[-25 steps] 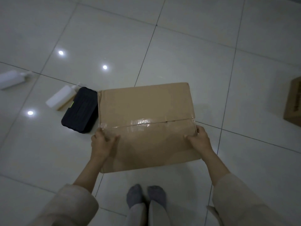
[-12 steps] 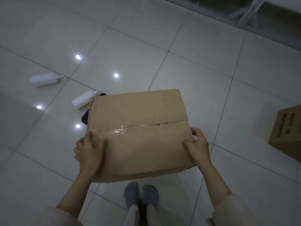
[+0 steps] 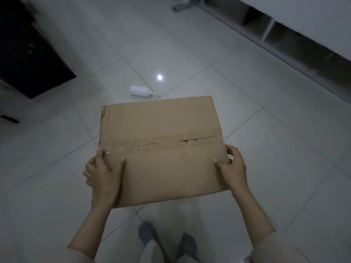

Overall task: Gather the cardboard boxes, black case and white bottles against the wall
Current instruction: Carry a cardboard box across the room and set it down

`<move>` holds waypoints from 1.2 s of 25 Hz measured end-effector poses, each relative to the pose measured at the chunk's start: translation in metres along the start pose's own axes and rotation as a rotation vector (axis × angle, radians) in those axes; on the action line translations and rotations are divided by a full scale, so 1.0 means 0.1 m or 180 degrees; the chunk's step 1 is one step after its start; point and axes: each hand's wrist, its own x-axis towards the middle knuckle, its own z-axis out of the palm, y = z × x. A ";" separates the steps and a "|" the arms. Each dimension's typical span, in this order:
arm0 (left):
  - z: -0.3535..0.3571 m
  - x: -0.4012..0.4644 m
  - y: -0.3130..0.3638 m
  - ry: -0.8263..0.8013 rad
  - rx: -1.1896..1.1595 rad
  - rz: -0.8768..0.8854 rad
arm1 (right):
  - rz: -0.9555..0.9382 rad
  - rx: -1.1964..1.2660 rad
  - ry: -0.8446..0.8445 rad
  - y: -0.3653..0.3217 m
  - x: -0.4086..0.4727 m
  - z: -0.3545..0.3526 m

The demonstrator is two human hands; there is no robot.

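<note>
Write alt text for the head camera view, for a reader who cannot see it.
Two bare hands, left hand and right hand, hold a taped cardboard box by its near corners above a pale tiled floor. A white bottle lies on its side beyond the box, and grey socks show below.

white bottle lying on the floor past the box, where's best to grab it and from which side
Take the white bottle around its wide body, coming down from above. It lies on its side with bare floor tile around it, and the narrow nozzle end offers less to grip. Both the left hand and the right hand hold the cardboard box, so one must be freed first.
</note>
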 end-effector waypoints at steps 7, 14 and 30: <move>-1.16 0.38 -1.13 0.0850 -0.0237 -0.0919 | -0.0558 -0.0201 -0.1126 -0.80 -0.36 1.60; -2.20 0.39 -2.58 0.1574 -0.0362 -0.1898 | -0.1041 -0.0680 -0.2189 -1.39 -1.19 3.33; -2.05 -0.85 -4.28 0.2987 -0.1197 -0.4221 | -0.2340 -0.2069 -0.4257 -1.19 -2.88 5.69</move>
